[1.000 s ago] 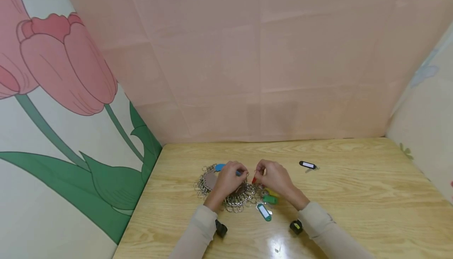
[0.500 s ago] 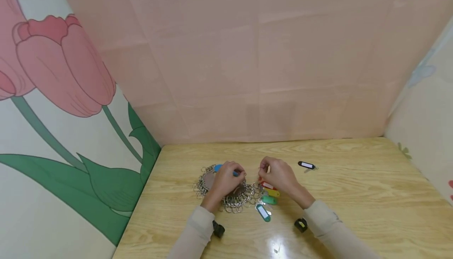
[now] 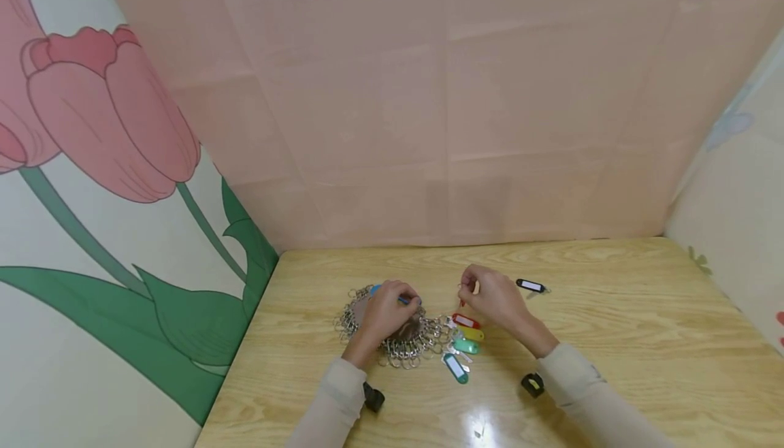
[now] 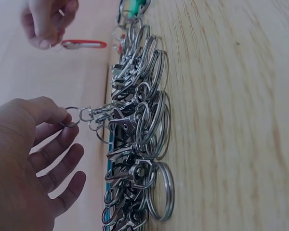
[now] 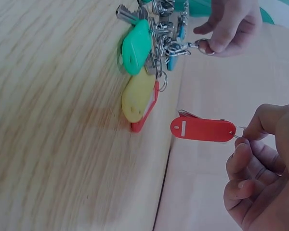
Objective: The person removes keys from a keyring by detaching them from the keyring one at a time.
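Observation:
My left hand (image 3: 387,312) is over a round brown holder (image 3: 363,308) ringed with many metal clasps (image 3: 404,353). Between thumb and index finger it pinches a split ring (image 4: 73,108), which hangs from one of the clasps; the other fingers are spread. Off to the right, my right hand (image 3: 497,300) holds a red key tag (image 5: 202,130) by its thin wire ring, in the air above the table. Part of a key shows behind that tag. Below it lie another red tag (image 3: 465,321), a yellow tag (image 3: 471,333), a green tag (image 3: 465,346) and a teal tag (image 3: 455,368).
A black key tag (image 3: 530,286) with a key lies on the wooden table (image 3: 643,325), right of my right hand. Blue pieces (image 3: 374,289) show at the holder's back edge. A pink wall (image 3: 380,128) rises behind the table.
My right hand has moved right and slightly back, away from the holder, carrying the red tag. That uncovers the red and yellow tags on the table. My left hand has shifted slightly left.

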Tool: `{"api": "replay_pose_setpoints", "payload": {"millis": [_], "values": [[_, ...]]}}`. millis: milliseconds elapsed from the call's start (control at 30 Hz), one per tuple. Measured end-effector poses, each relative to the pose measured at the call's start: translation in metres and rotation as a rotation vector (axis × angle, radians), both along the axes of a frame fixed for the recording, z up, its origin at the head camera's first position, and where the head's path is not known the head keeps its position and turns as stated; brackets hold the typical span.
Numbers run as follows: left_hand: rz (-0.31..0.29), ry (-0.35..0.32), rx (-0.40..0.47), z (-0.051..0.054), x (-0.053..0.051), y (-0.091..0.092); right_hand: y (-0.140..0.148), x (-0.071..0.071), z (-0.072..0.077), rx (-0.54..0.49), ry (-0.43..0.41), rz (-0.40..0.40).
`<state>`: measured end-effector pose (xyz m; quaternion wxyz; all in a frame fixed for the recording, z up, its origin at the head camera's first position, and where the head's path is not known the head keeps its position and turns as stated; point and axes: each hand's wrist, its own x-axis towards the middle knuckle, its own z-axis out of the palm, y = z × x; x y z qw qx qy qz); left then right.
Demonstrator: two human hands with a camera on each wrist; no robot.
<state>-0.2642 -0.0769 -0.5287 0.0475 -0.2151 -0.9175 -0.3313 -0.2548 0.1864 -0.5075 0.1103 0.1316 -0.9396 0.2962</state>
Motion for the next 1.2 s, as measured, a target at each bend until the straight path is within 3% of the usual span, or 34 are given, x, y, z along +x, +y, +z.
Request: {"api": "replay_pose_setpoints", "payload": {"millis": [167, 400, 1200], "values": [[0.007, 0.006, 0.006, -0.002, 0.000, -0.002, 0.006, 0.000, 0.002, 0.012, 0.007, -0.002], [0.020, -0.035, 0.018, -0.002, 0.000, -0.003, 0.016, -0.001, 0.007, 0.020, 0.014, -0.015], [0.035, -0.034, -0.007, -0.004, -0.001, -0.005, 0.053, 0.001, 0.008, 0.039, 0.060, -0.049]]}}
